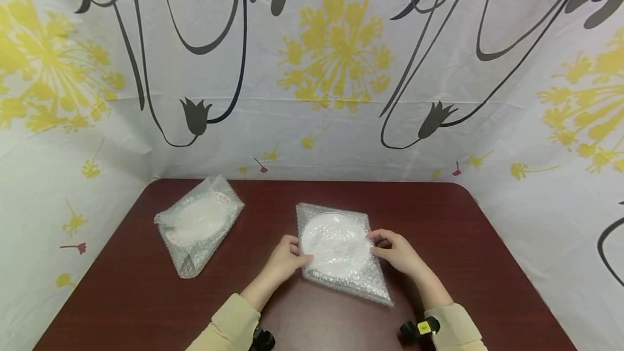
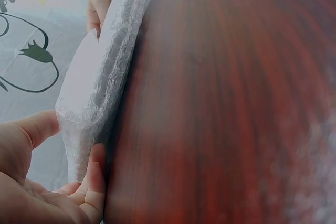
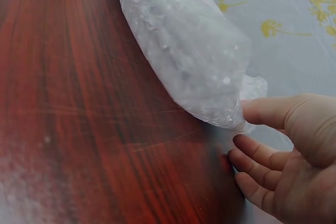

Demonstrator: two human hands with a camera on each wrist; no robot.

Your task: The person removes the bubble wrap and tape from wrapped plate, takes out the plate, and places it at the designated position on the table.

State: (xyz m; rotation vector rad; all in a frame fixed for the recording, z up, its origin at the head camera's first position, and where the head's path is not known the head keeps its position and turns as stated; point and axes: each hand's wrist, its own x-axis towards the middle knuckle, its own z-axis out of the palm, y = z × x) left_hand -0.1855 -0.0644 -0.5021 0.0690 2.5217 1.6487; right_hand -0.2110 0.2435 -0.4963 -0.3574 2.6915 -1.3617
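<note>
A round white plate [image 1: 336, 244] lies inside a bubble-wrap pouch [image 1: 348, 285] in front of me. My left hand [image 1: 284, 259] grips the pouch by its left edge, thumb on top. In the left wrist view, the fingers [image 2: 95, 182] of that hand reach under the wrap [image 2: 105, 72]. On the opposite side my right hand [image 1: 398, 252] pinches the pouch's right edge. The right wrist view shows the thumb [image 3: 268, 109] against a crumpled corner of the wrap [image 3: 184, 51], with the other fingers curled below it.
A second bubble-wrapped white round item [image 1: 200, 223] lies at the back left of the dark red wooden table [image 1: 429, 210]. Behind and beside the table hangs a white cloth [image 1: 322, 145] with yellow and grey flower prints.
</note>
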